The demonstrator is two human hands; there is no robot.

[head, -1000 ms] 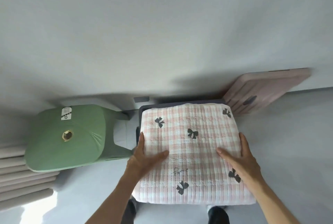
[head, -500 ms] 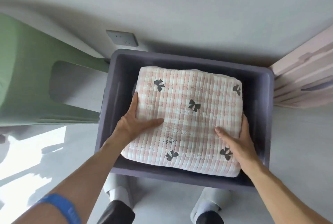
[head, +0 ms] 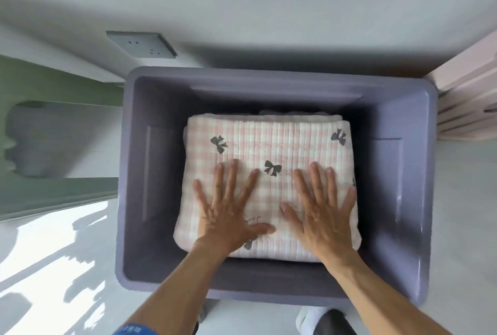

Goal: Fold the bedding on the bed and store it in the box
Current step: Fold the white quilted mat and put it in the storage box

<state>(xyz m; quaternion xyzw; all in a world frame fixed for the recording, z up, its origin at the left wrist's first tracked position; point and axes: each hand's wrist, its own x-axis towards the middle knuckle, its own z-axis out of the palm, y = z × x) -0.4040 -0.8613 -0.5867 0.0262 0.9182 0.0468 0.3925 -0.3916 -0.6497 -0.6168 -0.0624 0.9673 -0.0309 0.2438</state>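
Green stool [head: 53,192]: far left, on floor. Wall socket [head: 141,44]: upper left. Purple box [head: 408,200]: centre. Folded pink-check bedding [head: 269,143] w/ bow print: inside box, lying flat. Left hand [head: 228,211] & right hand [head: 322,211]: palms pressing bedding top, fingers straight, spread apart. Pink lid [head: 468,103]: far right, leaning by box.

Box [head: 408,173] and stool [head: 53,194] on floor [head: 462,200]

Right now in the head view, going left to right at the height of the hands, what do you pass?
Green stool → left wall of the purple box → left hand flat on the folded pink checked quilt → right hand flat on it → box's right wall.
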